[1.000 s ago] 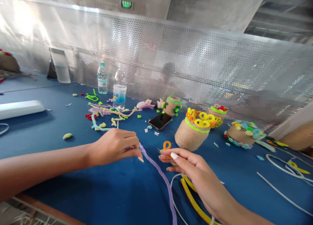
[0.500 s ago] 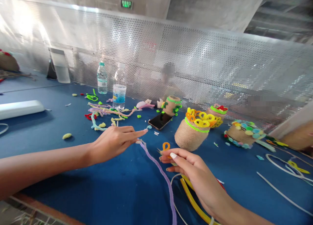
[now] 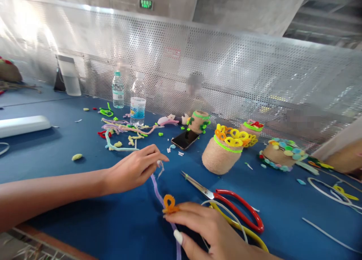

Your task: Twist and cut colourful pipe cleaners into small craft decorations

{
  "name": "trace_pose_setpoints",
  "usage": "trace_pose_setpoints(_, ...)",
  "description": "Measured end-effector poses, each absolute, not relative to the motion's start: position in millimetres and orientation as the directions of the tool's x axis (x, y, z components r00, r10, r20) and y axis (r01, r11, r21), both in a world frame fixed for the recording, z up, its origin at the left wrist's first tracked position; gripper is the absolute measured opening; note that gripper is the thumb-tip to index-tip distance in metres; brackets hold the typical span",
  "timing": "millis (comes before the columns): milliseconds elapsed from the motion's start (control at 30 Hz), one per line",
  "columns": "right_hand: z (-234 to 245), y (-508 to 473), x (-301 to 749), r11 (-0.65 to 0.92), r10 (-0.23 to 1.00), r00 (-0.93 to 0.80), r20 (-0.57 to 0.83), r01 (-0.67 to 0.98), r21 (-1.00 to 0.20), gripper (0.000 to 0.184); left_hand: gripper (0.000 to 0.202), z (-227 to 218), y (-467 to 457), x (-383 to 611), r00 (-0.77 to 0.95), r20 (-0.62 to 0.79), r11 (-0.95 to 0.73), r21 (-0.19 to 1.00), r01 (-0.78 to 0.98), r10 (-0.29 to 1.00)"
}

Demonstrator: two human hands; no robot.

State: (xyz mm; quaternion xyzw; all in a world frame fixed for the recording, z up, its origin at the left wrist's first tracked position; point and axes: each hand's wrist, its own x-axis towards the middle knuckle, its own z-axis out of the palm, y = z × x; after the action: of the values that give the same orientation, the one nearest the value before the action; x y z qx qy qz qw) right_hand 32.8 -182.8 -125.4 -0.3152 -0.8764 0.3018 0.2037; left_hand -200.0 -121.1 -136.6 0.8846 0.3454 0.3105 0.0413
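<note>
From the head view, the right hand (image 3: 205,228) sits curled low over the blue bench (image 3: 113,218), its fingertips pinching an orange pipe-cleaner loop (image 3: 169,203) against a lilac pipe cleaner (image 3: 158,195) that runs up toward the left hand (image 3: 132,169). That hand is half closed at the stem's upper end; whether it grips, I cannot tell. Red-handled scissors (image 3: 237,211) lie just beside the right hand. The fuzzy wire should be light and bendy, so it seems best held close to the loop, where it won't flop.
</note>
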Motion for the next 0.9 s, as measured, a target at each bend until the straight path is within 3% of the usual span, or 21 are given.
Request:
trace_pose_setpoints(67,-127,-183,31,0.695,0.612,-0.774,0.162,0.428,-0.578,0.036,0.028,-135,-121,-198,0.509,0.526,-0.724,0.382,0.575,0.681)
trace_pose_setpoints(233,-130,-182,32,0.749,0.596,-0.782,0.183,0.458,-0.479,0.035,0.021,-133,-121,-192,0.337,0.362,-0.471,0.813,0.342,0.869)
trace_pose_setpoints(300,-132,-181,32,0.751,0.616,-0.759,0.210,0.487,-0.446,0.036,0.021,-134,-119,-191,0.316,0.299,-0.384,0.887,0.257,0.901)
trace_pose_setpoints(567,-148,-179,33,0.772,0.635,-0.652,0.413,0.547,-0.323,0.031,0.036,-136,-112,-191,0.174,0.211,-0.239,0.958,0.161,0.962)
trace_pose_setpoints(900,-143,-179,37,0.775,0.632,-0.584,0.509,0.501,-0.386,0.027,0.039,-135,-112,-189,0.086,0.075,-0.075,0.997,0.003,0.994)
